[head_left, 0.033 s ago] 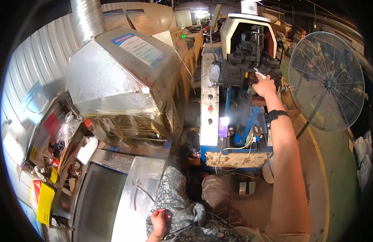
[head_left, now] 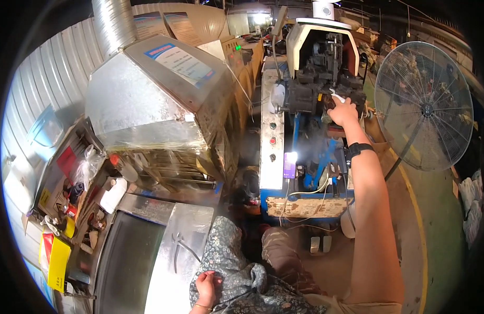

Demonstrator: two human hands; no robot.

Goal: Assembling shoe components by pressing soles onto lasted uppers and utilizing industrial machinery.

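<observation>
My right hand (head_left: 343, 112) reaches far forward into the black machine (head_left: 310, 97), a black band round its wrist. Its fingers close on a small pale piece (head_left: 337, 96) at the machine's working head; the kind of piece is hard to tell. My left hand (head_left: 206, 287) rests in my lap on the dark flowered apron (head_left: 226, 251), fingers curled together. Whatever it may hold is hidden. Left of my knee, a pair of pliers (head_left: 183, 246) with dark handles lies on a shiny metal plate (head_left: 168, 285).
A large fan (head_left: 427, 109) stands at the right. On the machine's front are a pale button panel (head_left: 272, 141) and a lit phone (head_left: 289, 165) with cables. Foot pedals (head_left: 315, 244) sit below. At the left stand a metal hood (head_left: 137, 99) and a conveyor belt (head_left: 128, 256).
</observation>
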